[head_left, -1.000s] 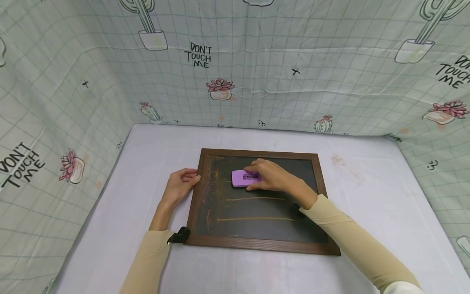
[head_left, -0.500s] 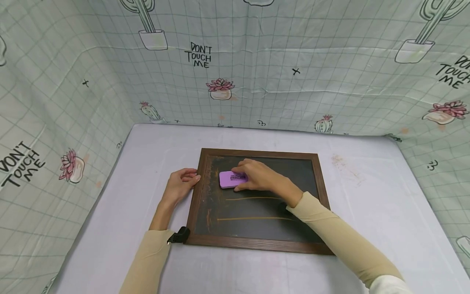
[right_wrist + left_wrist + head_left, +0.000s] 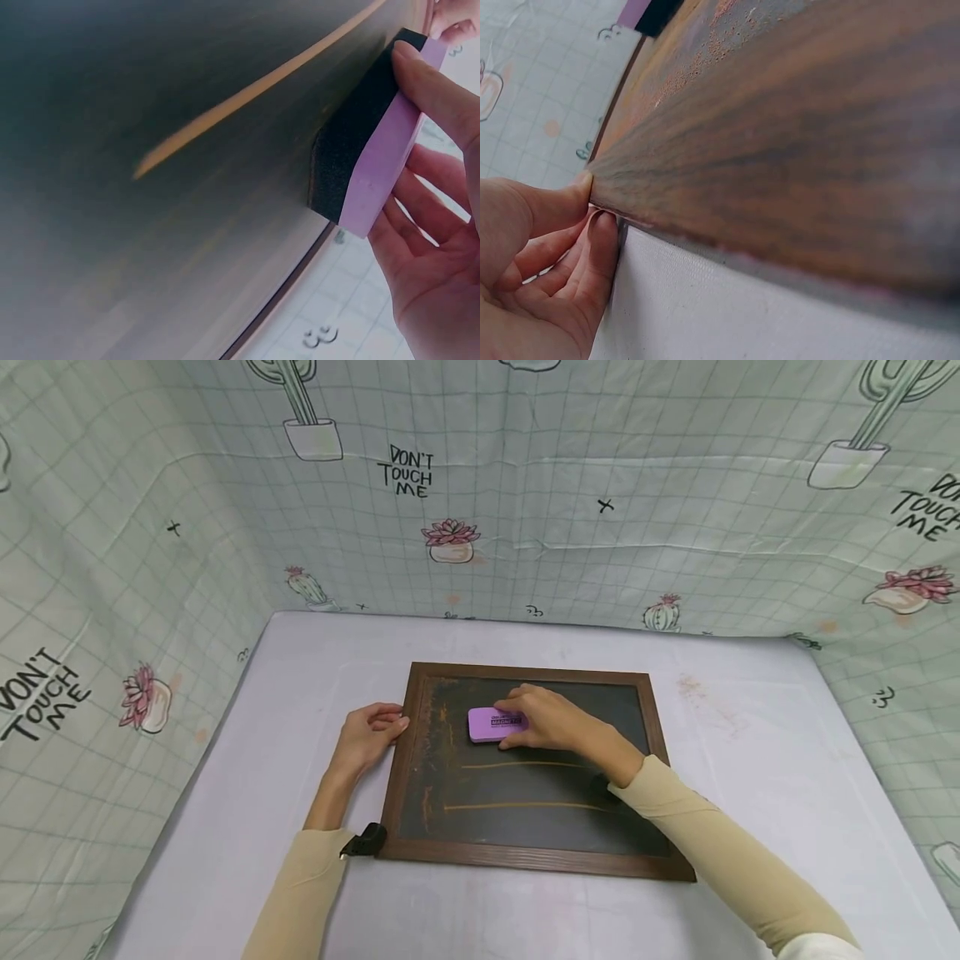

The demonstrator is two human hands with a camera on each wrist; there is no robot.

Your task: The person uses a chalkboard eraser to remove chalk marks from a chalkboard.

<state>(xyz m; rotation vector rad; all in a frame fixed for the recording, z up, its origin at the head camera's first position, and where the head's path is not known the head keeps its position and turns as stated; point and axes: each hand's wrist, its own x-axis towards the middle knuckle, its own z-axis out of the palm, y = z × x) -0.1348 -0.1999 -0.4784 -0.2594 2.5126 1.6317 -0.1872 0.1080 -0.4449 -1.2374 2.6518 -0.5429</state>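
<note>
My right hand [image 3: 551,720] grips a purple chalkboard eraser [image 3: 486,725] by its sides, thumb on one side and fingers on the other. In the right wrist view, the dark felt layer of the eraser [image 3: 360,127] faces the board surface. The chalkboard [image 3: 540,789], framed in brown wood, lies on the table. Two orange chalk lines cross it below the eraser, with orange smudges along its left side. My left hand [image 3: 366,739] holds the left edge of the frame; in the left wrist view the thumb and curled fingers of that hand [image 3: 547,255] pinch the wood [image 3: 705,172].
A white cloth covers the table [image 3: 570,918], with a faint orange stain [image 3: 693,689] right of the board. A grid-patterned curtain [image 3: 540,568] printed with cactus drawings hangs behind and at both sides. Black wrist cameras [image 3: 367,841] sit near the cuffs.
The right hand has slid the eraser left across the upper board and then back right. A short chalk mark beside the eraser is gone. The left hand has stayed still.
</note>
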